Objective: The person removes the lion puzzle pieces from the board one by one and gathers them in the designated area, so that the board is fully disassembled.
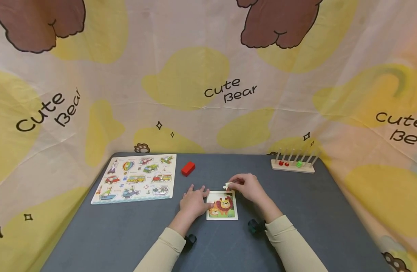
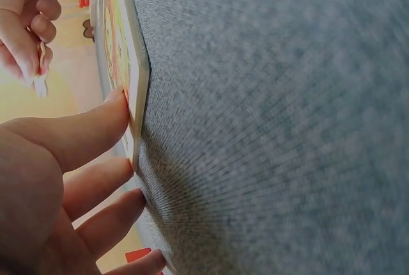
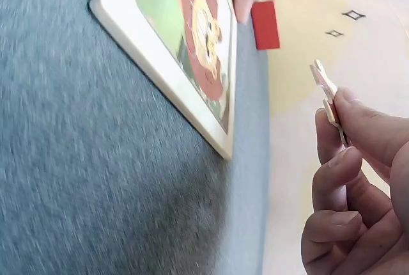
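Observation:
A small square jigsaw puzzle (image 1: pixel 222 218) with a pale frame and a lion picture lies flat on the table; a bare pale patch shows at its upper left. My left hand (image 1: pixel 193 202) is spread at its left side, thumb on the frame's face and index fingertip at its edge, as the left wrist view shows. Over the puzzle's upper right corner, my right hand (image 1: pixel 247 186) pinches a thin wooden puzzle piece (image 3: pixel 324 83) between thumb and index finger. In the right wrist view that piece appears nearly edge-on, above the puzzle's level.
To the left lies a large vehicle picture board (image 1: pixel 132 181). A red block (image 1: pixel 188 169) sits behind my left hand. A wooden peg stand (image 1: pixel 293 166) with red and green beads stands at the back right. A printed cloth (image 1: pixel 201 124) hangs behind the grey table (image 1: pixel 208 249).

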{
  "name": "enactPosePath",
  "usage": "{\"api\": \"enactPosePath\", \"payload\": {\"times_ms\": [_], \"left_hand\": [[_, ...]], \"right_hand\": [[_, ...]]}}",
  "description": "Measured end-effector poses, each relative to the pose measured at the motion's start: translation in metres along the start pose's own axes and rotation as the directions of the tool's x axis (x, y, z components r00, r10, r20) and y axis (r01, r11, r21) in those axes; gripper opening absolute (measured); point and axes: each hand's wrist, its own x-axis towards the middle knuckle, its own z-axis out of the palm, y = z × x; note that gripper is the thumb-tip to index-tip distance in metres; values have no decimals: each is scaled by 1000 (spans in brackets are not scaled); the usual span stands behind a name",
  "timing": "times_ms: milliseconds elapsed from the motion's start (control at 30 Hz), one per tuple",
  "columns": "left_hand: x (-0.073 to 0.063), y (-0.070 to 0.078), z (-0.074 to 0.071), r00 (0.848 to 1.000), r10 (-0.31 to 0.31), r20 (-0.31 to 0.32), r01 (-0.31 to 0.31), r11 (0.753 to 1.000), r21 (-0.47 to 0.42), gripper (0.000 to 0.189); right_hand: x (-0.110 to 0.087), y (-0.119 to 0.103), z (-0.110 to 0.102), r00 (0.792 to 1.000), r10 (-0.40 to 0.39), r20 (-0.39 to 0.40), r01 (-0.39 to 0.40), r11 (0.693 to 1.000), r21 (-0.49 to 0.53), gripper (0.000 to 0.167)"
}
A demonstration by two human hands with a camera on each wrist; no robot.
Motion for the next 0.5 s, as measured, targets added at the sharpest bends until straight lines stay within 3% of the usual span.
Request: {"api": "enactPosePath", "payload": {"times_ms": [500], "left_hand": [[0, 1, 1, 1000, -24, -4, 24, 1000, -3, 67]], "right_hand": [[-4, 20, -29, 999, 24, -42, -23, 1000, 21, 13]]}}
